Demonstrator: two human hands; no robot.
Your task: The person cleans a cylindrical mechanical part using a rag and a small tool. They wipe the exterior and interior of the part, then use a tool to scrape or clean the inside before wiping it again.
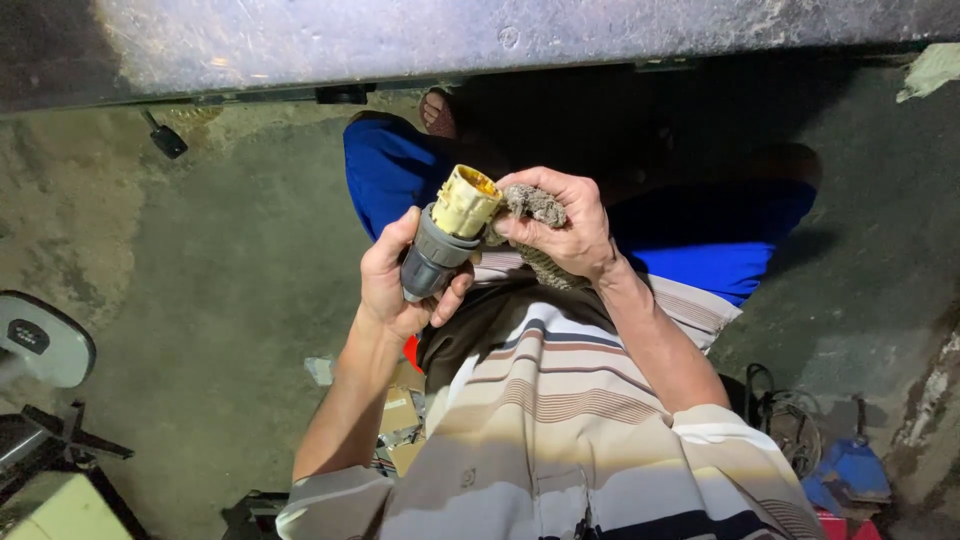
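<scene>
Presently the left hand (395,285) holds a plug (447,230) in mid-air over the lap, below the edge of the metal bench (480,35) that runs across the top of the view. Fingers of that hand are clamped round the plug's grey rear body, thumb on the near side. Plug condition: grey ribbed grip at the lower end, a grey collar above it, and a pale yellow cylindrical front end tilted up and to the right. The yellow part looks worn and grimy, with ridges along its side; its open face shows a brighter yellow inside. Contacts cannot be made out.

The right hand (560,225) is closed on a rag (535,210), grey and coarse, bunched in the fingers and pressed against the yellow end. A tail of the rag hangs down toward the striped shirt (560,430).

Concrete floor (230,300) lies underneath. Blue trousers (390,170) show behind the hands. Coiled wire (790,420) lies at the lower right of the floor
</scene>
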